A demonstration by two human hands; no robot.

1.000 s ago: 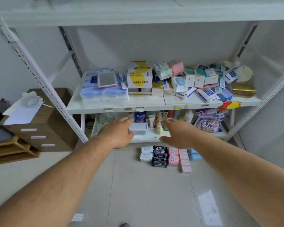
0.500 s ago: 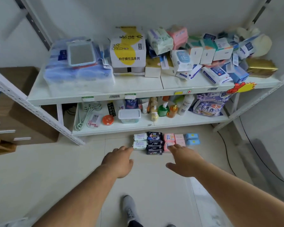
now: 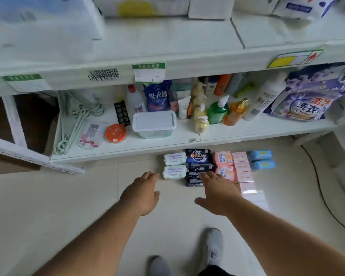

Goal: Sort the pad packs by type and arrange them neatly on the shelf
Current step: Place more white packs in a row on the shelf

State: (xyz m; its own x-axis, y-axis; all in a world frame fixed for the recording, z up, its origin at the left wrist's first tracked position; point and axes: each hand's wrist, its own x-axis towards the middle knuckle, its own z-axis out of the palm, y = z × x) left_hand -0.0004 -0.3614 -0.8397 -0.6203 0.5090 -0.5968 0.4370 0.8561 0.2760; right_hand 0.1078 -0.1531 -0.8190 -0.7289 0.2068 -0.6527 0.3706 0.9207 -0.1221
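Observation:
Pad packs lie in rows on the floor just in front of the lower shelf (image 3: 167, 145): two pale green packs (image 3: 175, 165), a column of dark blue packs (image 3: 198, 157), two orange-pink packs (image 3: 223, 159), several light pink packs (image 3: 242, 168) and two blue packs (image 3: 261, 159). My left hand (image 3: 140, 193) hovers open, fingertips close to the nearer pale green pack. My right hand (image 3: 217, 193) is open above the near end of the dark blue column and covers part of it. Neither hand holds anything.
The lower shelf carries a lidded plastic box (image 3: 154, 124), pump bottles (image 3: 217, 111), a detergent bag (image 3: 309, 100), an orange tin (image 3: 116, 133) and pale hangers (image 3: 76, 120). The upper shelf (image 3: 167, 52) juts out overhead. My grey shoes (image 3: 214, 248) stand on the tiled floor. A black cable (image 3: 325, 198) runs at right.
The view has dropped and closed in on the floor packs. Both hands have come down from the lower shelf's front edge to just over the packs, still holding nothing.

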